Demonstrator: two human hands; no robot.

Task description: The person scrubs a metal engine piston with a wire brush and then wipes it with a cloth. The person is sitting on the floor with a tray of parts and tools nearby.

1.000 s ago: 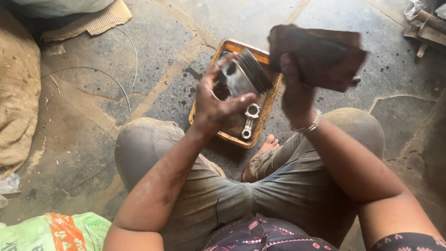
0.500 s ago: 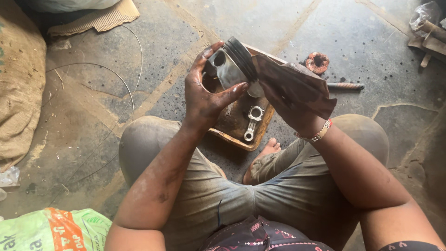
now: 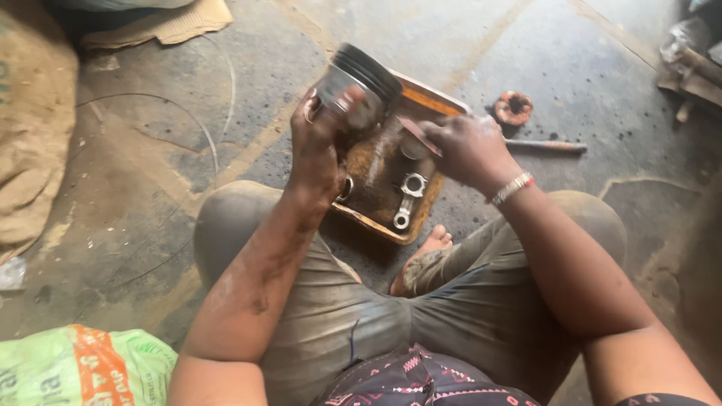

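From the head camera I look down on my own lap, seated on a stained floor (image 3: pixel 526 45) with an orange tray (image 3: pixel 436 101) in front of my knees. My left hand (image 3: pixel 316 150) is wrapped round a metal piston (image 3: pixel 357 75), fingers curled tight on its lower skirt, lifting it above the tray's near-left corner with the dark ringed crown tilted up and away. My right hand (image 3: pixel 466 146) is loosely closed, pinching the brown rag (image 3: pixel 417 134) by a thin edge over the tray; most of the cloth is hidden under my palm. A connecting rod (image 3: pixel 406 197) lies in the tray's oily bottom. Beyond it sit a rusty round part (image 3: pixel 514 107) and a thin tool (image 3: pixel 545 144) on the floor.

I judge the piston solid, rigid and fairly heavy for one hand, and my fingers and its wall both look oil-slicked, so it could slide. The skirt gives the best purchase, thumb opposite fingers, clear of the grooved crown. The rag is limp and should bunch anywhere.

Half a second back the rag was spread wide against the piston's side and my left palm was open beneath it; now the rag has dropped away, bunched small, and the piston has swung higher and leftward.
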